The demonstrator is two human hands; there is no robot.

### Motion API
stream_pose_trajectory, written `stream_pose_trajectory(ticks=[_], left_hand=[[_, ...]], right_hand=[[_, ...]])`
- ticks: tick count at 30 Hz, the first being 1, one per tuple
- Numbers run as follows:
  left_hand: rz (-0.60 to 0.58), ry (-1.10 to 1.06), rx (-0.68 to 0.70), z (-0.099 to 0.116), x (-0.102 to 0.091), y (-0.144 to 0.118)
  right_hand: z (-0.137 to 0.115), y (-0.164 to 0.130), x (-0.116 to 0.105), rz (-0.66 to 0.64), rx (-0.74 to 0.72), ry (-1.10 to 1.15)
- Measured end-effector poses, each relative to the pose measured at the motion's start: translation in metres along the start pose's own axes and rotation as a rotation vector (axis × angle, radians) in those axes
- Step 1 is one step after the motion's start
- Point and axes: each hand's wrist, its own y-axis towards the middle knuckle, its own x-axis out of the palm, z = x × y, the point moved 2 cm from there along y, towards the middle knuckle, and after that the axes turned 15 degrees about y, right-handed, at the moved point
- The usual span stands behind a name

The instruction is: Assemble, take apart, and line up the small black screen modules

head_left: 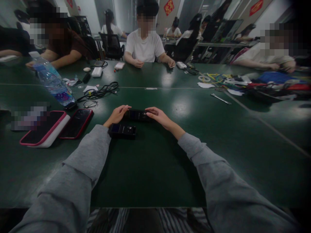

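On the green table (155, 168), out in front of the person, the left hand (116, 115) and the right hand (159, 116) each touch one end of a small black device (137, 115), with the fingers bent softly around it; it looks like a light hold, though the dim picture makes that hard to tell. Just below it, near the left wrist, lies a second black device (122, 130), and off to the left sit a red phone (76, 123), a pink-edged phone (45, 128) and a water bottle (52, 81).

Both hands (118, 114) (157, 116) grip black device (137, 115) (flat)
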Motion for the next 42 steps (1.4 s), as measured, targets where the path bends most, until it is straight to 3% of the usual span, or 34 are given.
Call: stream_pose_trajectory(ticks=[5,8,10,14,18,22,24,28,31,35,39,42], left_hand=[[0.241,0.588,-0.035,0.015,-0.028,-0.021],[0.496,0.85,-0.157,0.017,-0.065,-0.047],[0.587,0.947,-0.281,0.007,-0.092,-0.068],[0.571,0.998,-0.548,-0.031,-0.132,-0.108],[0.518,0.776,-0.617,-0.058,-0.143,-0.126],[0.618,0.794,-0.501,-0.042,-0.134,-0.111],[0.564,0.752,-0.339,-0.022,-0.118,-0.093],[0.34,0.737,-0.046,0.01,-0.068,-0.048],[0.126,0.554,0.104,0.011,-0.028,-0.017],[0.063,0.224,0.005,-0.005,-0.003,0.003],[0.016,-0.102,0.007,-0.009,-0.003,0.001],[-0.056,-0.152,0.004,-0.006,-0.006,-0.001]], right_hand=[[-0.002,-0.001,0.0,0.011,0.014,0.004],[-0.004,-0.002,0.001,0.016,0.011,-0.011],[-0.004,-0.002,0.001,0.016,0.014,-0.022],[-0.005,-0.003,0.002,0.008,0.02,-0.011],[-0.006,-0.003,0.001,0.01,0.032,-0.004],[-0.005,-0.004,0.0,0.011,0.04,-0.006],[-0.004,-0.003,-0.001,0.012,0.033,-0.001],[-0.001,-0.002,-0.003,0.009,0.02,0.007],[0.001,-0.001,-0.004,0.022,0.007,0.004],[0.0,-0.001,-0.004,0.05,0.002,-0.008],[-0.003,-0.002,-0.002,0.065,0.016,-0.01],[-0.005,-0.003,-0.001,0.07,0.021,-0.007]])
